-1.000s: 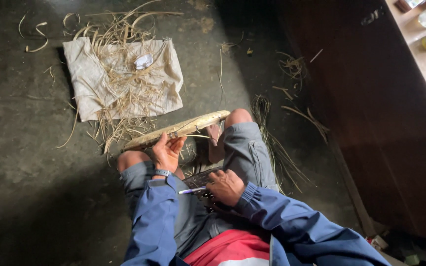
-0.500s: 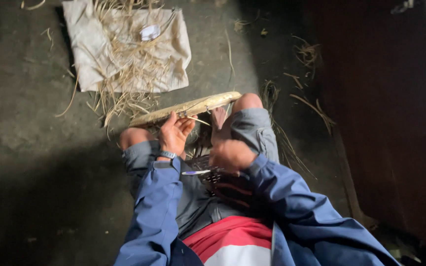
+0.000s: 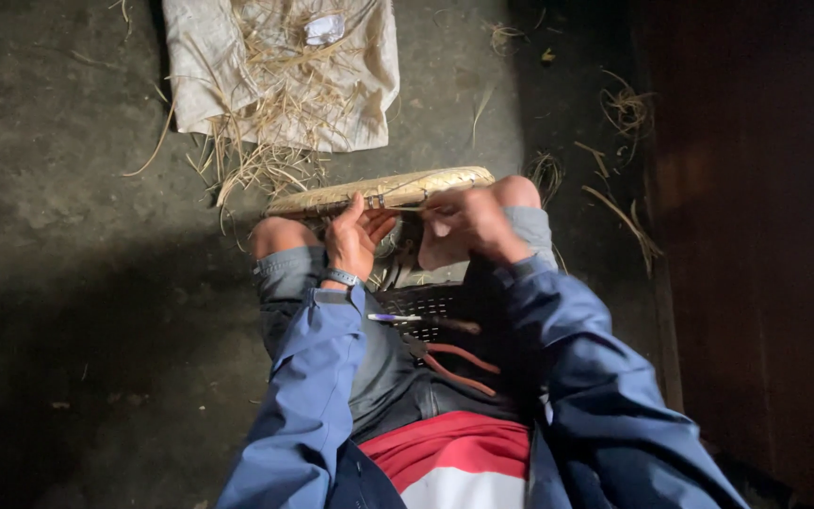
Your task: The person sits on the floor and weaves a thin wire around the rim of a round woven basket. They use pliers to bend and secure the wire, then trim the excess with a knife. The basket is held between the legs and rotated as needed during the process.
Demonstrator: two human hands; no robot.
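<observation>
While the dark concrete floor (image 3: 68, 311) is spreading out all around, a pale cloth sheet strewn with loose straw strips (image 3: 280, 71) is lying ahead of the knees, well apart from the work. Nearer, a flat woven straw-coloured bamboo tray (image 3: 383, 188) is resting edge-on across both knees, and the step in hand appears to be binding its rim. The left hand (image 3: 355, 236) is gripping the rim from below, fingers curled around it. The right hand (image 3: 463, 226) is closing on the rim beside it, seemingly pinching a thin strip, though blur is hiding the fingertips. Red-handled pliers (image 3: 454, 363) are lying on the lap. Judging from this, the rim needs steady bracing while the strip is being pulled tight.
</observation>
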